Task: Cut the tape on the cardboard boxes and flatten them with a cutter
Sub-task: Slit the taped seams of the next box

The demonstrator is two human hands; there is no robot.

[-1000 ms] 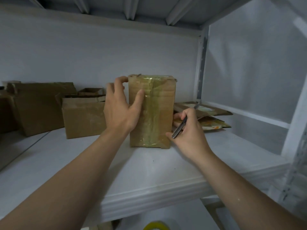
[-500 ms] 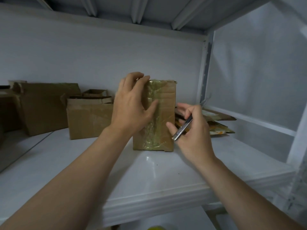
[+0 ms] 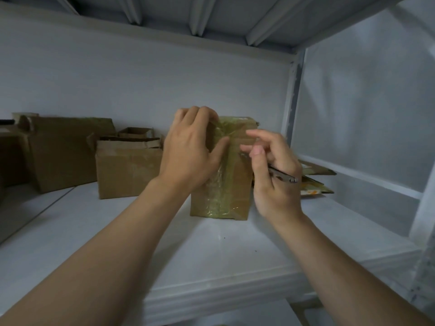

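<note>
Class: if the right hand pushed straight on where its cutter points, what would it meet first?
Probably the tape on the upright cardboard box, beside the thumb of the left hand; the cutter tip in the right hand may already touch.

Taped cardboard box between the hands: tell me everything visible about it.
The taped cardboard box stands upright on the white shelf, brown, with glossy clear tape running down its front and over the top. It looks sealed. The left hand grips its upper left edge, thumb on the tape. The right hand holds a cutter with its tip at the front face.
</note>
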